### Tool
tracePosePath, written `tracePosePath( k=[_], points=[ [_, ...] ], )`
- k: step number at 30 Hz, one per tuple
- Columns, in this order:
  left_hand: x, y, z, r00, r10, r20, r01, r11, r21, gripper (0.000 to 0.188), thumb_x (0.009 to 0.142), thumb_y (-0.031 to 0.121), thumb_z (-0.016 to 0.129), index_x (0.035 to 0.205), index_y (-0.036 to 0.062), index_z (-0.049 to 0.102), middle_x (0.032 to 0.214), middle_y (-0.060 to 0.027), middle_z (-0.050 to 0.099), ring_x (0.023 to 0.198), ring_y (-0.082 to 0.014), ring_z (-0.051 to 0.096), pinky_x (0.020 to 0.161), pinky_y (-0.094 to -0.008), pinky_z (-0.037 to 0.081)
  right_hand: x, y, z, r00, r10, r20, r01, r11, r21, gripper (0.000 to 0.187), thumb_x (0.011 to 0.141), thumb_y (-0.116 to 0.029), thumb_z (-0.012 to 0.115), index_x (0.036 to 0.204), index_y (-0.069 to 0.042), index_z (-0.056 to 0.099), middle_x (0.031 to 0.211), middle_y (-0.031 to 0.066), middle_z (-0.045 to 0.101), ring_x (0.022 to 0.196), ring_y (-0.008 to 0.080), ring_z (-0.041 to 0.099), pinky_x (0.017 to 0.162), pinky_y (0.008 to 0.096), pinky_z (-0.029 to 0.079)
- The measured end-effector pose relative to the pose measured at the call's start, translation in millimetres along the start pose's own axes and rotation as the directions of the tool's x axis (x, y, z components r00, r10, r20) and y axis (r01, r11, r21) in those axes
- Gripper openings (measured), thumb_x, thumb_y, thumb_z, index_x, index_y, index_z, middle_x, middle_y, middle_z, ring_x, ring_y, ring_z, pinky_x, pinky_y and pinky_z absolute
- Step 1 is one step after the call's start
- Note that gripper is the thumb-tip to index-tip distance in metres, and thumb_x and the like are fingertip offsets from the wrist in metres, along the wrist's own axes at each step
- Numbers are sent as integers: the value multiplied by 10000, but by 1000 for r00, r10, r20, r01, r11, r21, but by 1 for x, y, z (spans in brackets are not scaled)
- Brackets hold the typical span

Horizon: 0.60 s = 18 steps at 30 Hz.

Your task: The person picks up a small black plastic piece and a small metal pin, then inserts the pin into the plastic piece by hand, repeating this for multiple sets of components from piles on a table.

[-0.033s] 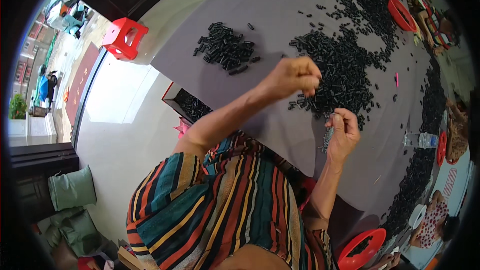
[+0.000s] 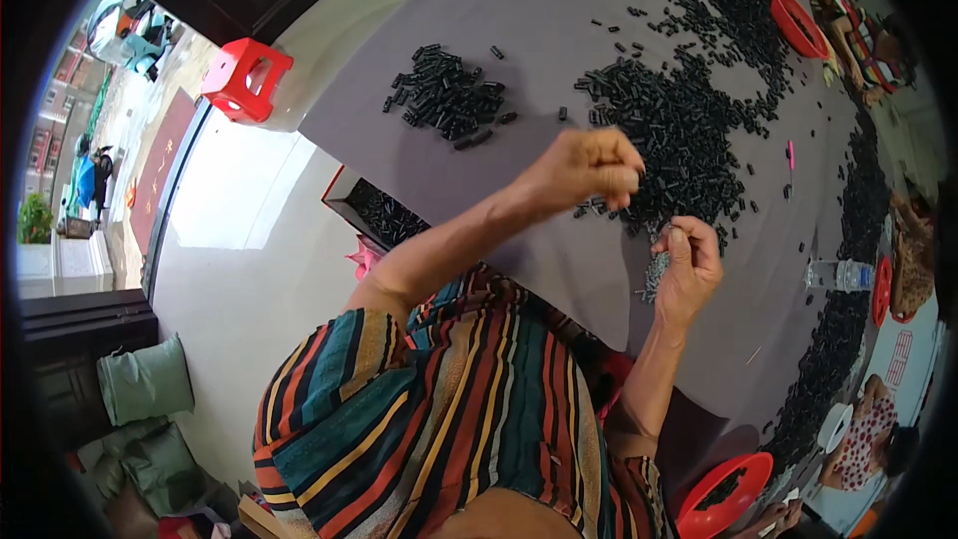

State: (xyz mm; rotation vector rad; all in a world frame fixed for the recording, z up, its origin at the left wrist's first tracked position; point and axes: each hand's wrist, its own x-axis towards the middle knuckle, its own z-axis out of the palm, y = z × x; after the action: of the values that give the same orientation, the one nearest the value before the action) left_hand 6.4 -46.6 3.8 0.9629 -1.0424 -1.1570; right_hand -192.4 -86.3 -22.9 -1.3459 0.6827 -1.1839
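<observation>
My left hand [image 2: 596, 170] is closed in a pinch over the near left edge of a large pile of small black cylindrical pieces [image 2: 669, 130]. Whatever lies between its fingertips is too small to make out. My right hand [image 2: 691, 265] is also pinched, thumb against forefinger, just below that pile; its contents cannot be told. Beside the right fingers lies a small heap of thin grey metal pins [image 2: 656, 277], partly covered by the hand. To the left sits a smaller heap of black pieces [image 2: 444, 92], and a single black piece [image 2: 562, 113] lies between the two piles.
A grey cloth covers the table [image 2: 559, 269]. An open box of black pieces [image 2: 374, 210] stands below its left edge. Red basins [image 2: 798, 25] hold the far right and near right. A clear bottle [image 2: 840, 276], a pink pen-like tool [image 2: 791, 155] and a red stool [image 2: 246, 80] are around. Other people sit at right.
My left hand has moved slightly nearer to me, fingers still pinched. The right hand keeps its pinch in nearly the same place. The view has shifted a little.
</observation>
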Motion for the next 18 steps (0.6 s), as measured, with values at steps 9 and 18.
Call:
tracePosePath(
  k=[9,18],
  points=[
    [-34,-9,29,972,-108,209,164,949,-269,96,859,97,572,903,13,556,788,-39,569,687,-101,556,647,-246,468,-12,-32,9,993,-8,121,-5,995,100,89,813,10,585,897,37,567,795,81,559,649,107,532,606,218,449],
    [-41,-17,29,967,-141,212,149,989,-22,122,845,90,587,906,-5,541,756,-26,557,671,-84,539,621,-231,446,-9,-38,6,936,-97,337,228,900,-373,77,766,30,618,840,12,604,784,78,576,659,126,529,600,230,431]
  ],
)
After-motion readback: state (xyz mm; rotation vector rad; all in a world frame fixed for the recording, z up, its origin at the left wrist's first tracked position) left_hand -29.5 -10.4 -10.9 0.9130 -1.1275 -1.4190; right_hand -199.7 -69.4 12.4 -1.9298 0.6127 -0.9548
